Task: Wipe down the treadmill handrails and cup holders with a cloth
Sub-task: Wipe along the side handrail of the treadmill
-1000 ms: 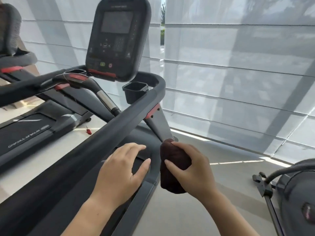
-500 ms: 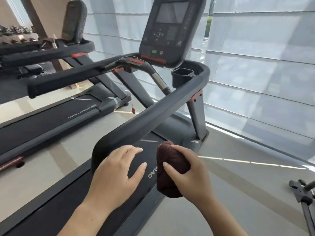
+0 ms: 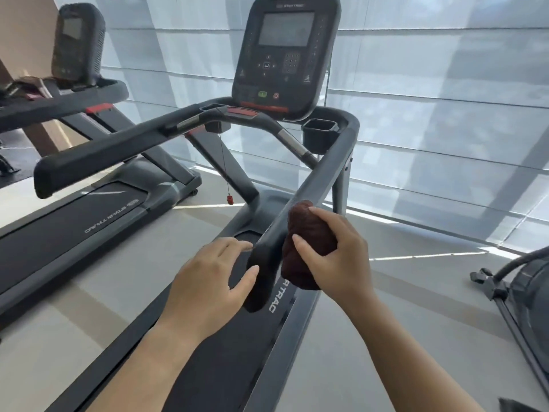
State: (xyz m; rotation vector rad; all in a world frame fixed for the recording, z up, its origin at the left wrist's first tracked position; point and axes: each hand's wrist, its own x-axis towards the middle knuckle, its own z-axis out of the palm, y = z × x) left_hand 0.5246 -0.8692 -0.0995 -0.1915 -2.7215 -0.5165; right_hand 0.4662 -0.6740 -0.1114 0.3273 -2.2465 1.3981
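Note:
A dark grey treadmill stands in front of me with its console point(image 3: 285, 55) at the top. My right hand point(image 3: 335, 254) grips a bunched dark brown cloth point(image 3: 306, 233) pressed against the outer side of the right handrail point(image 3: 315, 185), near its free end. My left hand point(image 3: 211, 281) hovers open just left of that rail end, fingers spread, thumb close to the rail. The left handrail point(image 3: 113, 153) runs out to the left. A right cup holder point(image 3: 319, 133) and a left cup holder point(image 3: 215, 110) sit beside the console.
A second treadmill point(image 3: 71, 212) stands to the left. Another machine's frame point(image 3: 511, 289) sits at the right edge. A red safety clip point(image 3: 229, 199) dangles on a cord from the console. White window blinds point(image 3: 445, 99) fill the background. Pale floor lies between the machines.
My view has swung left, so the treadmill now faces me squarely. The cloth in my right hand has come against the end of the right handrail. My left hand stays open beside it.

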